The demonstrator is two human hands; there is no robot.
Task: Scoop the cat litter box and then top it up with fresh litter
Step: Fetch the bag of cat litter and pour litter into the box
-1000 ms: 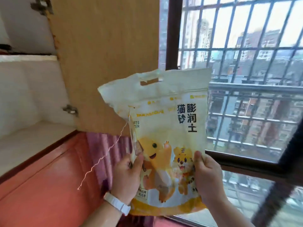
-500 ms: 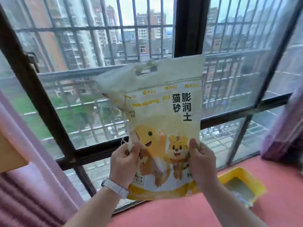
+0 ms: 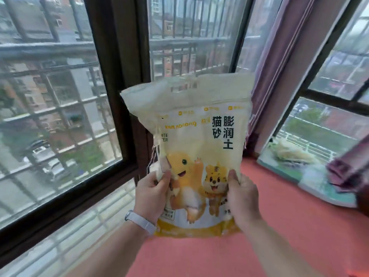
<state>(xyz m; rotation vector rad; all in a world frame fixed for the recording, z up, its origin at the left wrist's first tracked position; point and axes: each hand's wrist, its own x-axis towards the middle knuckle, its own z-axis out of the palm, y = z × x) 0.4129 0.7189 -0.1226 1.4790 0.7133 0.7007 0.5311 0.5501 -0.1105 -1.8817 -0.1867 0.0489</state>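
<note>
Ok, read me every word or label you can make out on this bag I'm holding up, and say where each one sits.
All on the cat litter bag:
"猫砂" upper front, large dark characters.
"膨润土" beside it, running down the right.
"nailang" in yellow, upper left; letters before it are blurred.
"ITE" above "ER" at the left edge, cut off by a fold.
Small yellow logos near the top and the bottom label: too blurred to read.

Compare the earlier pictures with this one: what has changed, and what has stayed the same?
The view swung right: cupboard gone, then the yellow litter box too; a purple curtain and cushion now show. Unchanged: left hand and right hand still grip the upright litter bag at its lower sides.
</note>
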